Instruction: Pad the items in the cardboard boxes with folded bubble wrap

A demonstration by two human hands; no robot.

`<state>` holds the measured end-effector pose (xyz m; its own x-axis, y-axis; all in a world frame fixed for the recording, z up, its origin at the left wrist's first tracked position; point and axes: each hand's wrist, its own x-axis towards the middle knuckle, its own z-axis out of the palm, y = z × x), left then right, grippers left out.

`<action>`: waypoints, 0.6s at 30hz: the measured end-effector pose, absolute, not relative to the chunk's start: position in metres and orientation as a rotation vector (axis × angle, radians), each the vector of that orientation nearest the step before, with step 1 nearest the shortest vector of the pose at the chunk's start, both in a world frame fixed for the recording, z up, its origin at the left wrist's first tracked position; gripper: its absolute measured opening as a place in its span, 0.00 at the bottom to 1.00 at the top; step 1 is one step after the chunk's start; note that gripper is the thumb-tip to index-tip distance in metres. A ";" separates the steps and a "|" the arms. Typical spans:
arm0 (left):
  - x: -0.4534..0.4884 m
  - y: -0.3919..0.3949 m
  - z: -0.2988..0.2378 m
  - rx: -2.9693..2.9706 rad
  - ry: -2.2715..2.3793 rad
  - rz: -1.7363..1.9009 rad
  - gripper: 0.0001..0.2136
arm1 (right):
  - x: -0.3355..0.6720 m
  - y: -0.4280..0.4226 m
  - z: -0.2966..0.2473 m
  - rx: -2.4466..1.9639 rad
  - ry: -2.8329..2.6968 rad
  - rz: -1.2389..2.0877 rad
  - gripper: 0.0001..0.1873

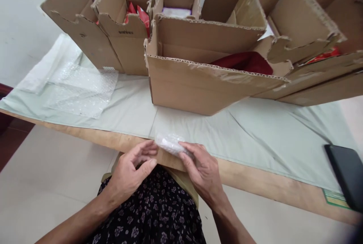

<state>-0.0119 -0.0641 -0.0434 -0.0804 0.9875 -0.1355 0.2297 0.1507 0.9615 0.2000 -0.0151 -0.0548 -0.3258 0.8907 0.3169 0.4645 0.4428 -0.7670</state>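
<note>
A small bundle of clear bubble wrap (170,142) lies over the front edge of the table; what it contains, if anything, I cannot make out. My right hand (202,168) grips the right end of this bundle between thumb and fingers. Just off its left end is my left hand (135,168), its thumb and fingers apart around nothing. Farther left on the cloth lie flat sheets of bubble wrap (85,90).
Cardboard boxes (181,85) stand in a row along the back, several with notched fronts. One holds a dark red item (246,62), another red packets (141,17). A black phone (347,174) lies at the right edge. Pale cloth (198,123) covers the wooden table (255,177).
</note>
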 end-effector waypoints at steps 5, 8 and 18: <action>0.001 -0.051 -0.036 1.162 1.309 1.004 0.11 | 0.214 -0.033 -0.044 -1.113 -1.984 0.818 0.13; 0.011 -0.045 -0.029 1.427 1.252 0.978 0.08 | 0.231 -0.033 -0.034 -1.176 -2.093 0.720 0.37; 0.008 -0.012 0.001 2.060 1.163 1.141 0.22 | 0.263 0.008 0.044 -1.080 -2.087 0.520 0.05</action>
<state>0.0078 -0.0121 0.0008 0.2802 0.8637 0.4189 0.4357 -0.5033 0.7462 0.2630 0.0084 0.0442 -0.3912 0.8228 0.4123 0.5334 0.5678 -0.6270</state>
